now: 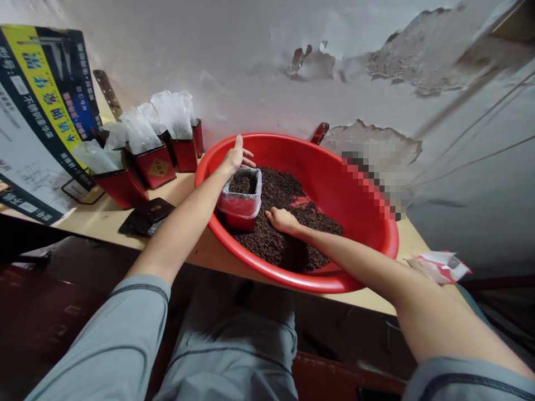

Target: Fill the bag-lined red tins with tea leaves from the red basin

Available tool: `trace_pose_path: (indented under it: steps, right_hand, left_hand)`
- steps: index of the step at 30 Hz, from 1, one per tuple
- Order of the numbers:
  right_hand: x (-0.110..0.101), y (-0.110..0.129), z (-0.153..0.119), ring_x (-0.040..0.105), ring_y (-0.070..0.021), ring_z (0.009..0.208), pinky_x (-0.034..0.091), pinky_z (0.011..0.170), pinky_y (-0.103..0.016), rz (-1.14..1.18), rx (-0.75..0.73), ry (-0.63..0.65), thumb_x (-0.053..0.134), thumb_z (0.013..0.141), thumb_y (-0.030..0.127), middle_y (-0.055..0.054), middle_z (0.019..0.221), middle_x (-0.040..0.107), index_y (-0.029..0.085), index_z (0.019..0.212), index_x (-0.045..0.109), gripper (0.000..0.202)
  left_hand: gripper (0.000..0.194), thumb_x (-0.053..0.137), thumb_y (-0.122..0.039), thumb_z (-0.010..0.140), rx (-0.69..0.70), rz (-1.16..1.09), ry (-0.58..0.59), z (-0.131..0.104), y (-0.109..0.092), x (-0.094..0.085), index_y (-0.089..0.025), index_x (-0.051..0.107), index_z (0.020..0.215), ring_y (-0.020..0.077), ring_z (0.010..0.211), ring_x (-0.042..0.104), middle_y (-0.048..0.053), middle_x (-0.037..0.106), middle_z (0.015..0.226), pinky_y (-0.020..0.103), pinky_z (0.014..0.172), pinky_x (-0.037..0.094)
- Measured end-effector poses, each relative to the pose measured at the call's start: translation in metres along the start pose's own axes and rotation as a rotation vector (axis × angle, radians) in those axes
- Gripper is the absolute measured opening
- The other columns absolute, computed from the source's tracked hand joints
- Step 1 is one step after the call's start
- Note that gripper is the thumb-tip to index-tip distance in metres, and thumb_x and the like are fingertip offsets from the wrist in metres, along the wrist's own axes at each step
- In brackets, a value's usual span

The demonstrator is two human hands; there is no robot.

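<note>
A large red plastic basin [288,281] holds a spread of dark loose granules [267,245] that look like tea leaves. In its left part stands a square red tin [240,214], lined with a clear plastic bag and filled with the same dark stuff. My left hand [239,156] is open over the tin's far edge, fingers and thumb apart. I cannot make out whether it touches the bag's rim. My right hand [284,221] is down at the granules just right of the tin, thumb side up. Most of its fingers are hidden.
Several red tins [152,167] with clear bags sticking out stand left of the basin. Dark lids [152,210] lie in front of them, near a large printed carton [39,128]. A red-and-white packet [441,267] is on the table's right end. A peeling wall [251,72] rises behind.
</note>
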State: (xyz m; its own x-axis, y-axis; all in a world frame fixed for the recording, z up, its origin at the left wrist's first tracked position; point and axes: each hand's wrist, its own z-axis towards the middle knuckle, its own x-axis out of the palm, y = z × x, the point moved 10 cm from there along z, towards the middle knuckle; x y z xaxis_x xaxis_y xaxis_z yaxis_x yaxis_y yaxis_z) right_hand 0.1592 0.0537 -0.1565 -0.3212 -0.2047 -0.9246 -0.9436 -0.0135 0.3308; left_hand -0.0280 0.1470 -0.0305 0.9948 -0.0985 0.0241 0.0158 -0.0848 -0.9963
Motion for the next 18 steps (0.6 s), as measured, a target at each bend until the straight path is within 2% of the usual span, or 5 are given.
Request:
trace_pose_path:
  steps: [4,8,12,15,18]
  right_hand:
    - [-0.022,0.013,0.003,0.067,-0.0261,0.079,0.052,0.082,-0.039,0.087,-0.062,-0.060,0.049,0.101,0.042,-0.010,0.063,0.059,0.025,0.059,0.045,0.045]
    - [-0.075,0.029,0.011,0.052,-0.0176,0.056,0.047,0.060,-0.033,0.254,-0.085,-0.175,0.032,0.105,0.049,-0.002,0.055,0.045,0.026,0.063,0.040,0.049]
    - [-0.130,0.062,0.024,0.044,-0.0138,0.050,0.041,0.048,-0.029,0.915,-0.242,-0.325,0.036,0.099,0.073,0.001,0.060,0.044,0.025,0.077,0.044,0.053]
    - [-0.145,0.105,0.036,0.051,-0.0129,0.057,0.046,0.052,-0.027,1.200,-0.390,-0.323,0.045,0.094,0.079,0.002,0.063,0.043,0.024,0.079,0.043,0.056]
    - [-0.144,0.141,0.043,0.058,-0.0139,0.065,0.052,0.058,-0.028,1.350,-0.440,-0.334,0.052,0.090,0.079,0.003,0.065,0.044,0.024,0.077,0.042,0.058]
  left_hand:
    - [0.092,0.009,-0.078,0.099,0.014,0.022,-0.005,0.003,0.000,0.000,-0.013,0.074,0.108,0.0259,0.081,0.075,0.016,0.075,0.076,0.029,0.069,0.052]
    - [0.093,0.009,-0.079,0.098,0.027,0.039,-0.005,0.010,0.003,0.002,-0.015,0.075,0.108,0.0262,0.081,0.075,0.014,0.073,0.072,0.029,0.070,0.053]
    - [0.090,0.014,-0.081,0.098,0.041,0.044,-0.028,0.015,0.003,-0.001,-0.014,0.074,0.103,0.0255,0.082,0.074,0.014,0.073,0.074,0.028,0.069,0.052]
    - [0.086,0.020,-0.081,0.098,0.008,-0.033,-0.031,0.015,0.006,-0.002,-0.014,0.074,0.099,0.0241,0.081,0.073,0.013,0.073,0.077,0.026,0.068,0.052]
    - [0.076,0.028,-0.075,0.102,-0.065,-0.227,-0.024,0.013,0.012,0.000,-0.014,0.072,0.097,0.0203,0.076,0.071,0.012,0.072,0.080,0.026,0.068,0.052]
